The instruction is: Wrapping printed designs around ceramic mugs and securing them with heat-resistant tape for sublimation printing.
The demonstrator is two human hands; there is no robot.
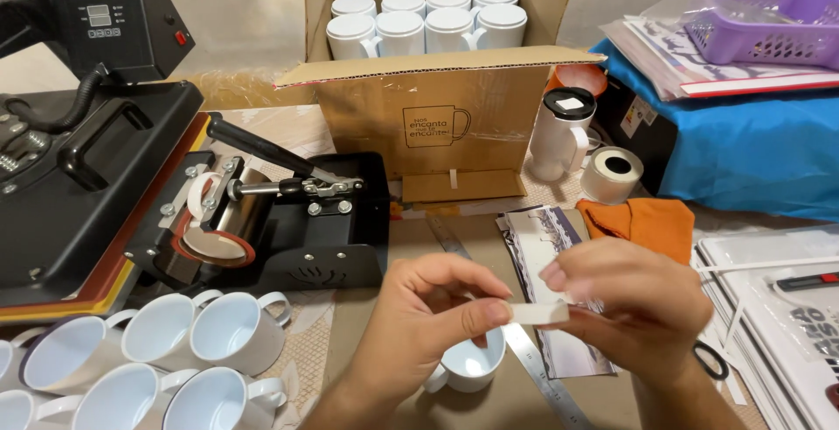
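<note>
Head view: a small white strip (539, 312) is held between both hands above the surface (384, 246). The left hand (419, 316) has thumb and forefinger pinched onto the strip's left end, a narrow grip. The right hand (634, 303) is curled over the strip's right end, fingers closed on it. A white mug (468, 367) is seen just below the hands, lying on the surface, partly hidden by the left hand. A metal ruler (533, 360) and a printed sheet (546, 246) are laid beside it. A black mug press (280, 220) is placed to the left, with loose white cups (175, 351) in front of it. A cardboard box (428, 107) of mugs is set behind.
</note>
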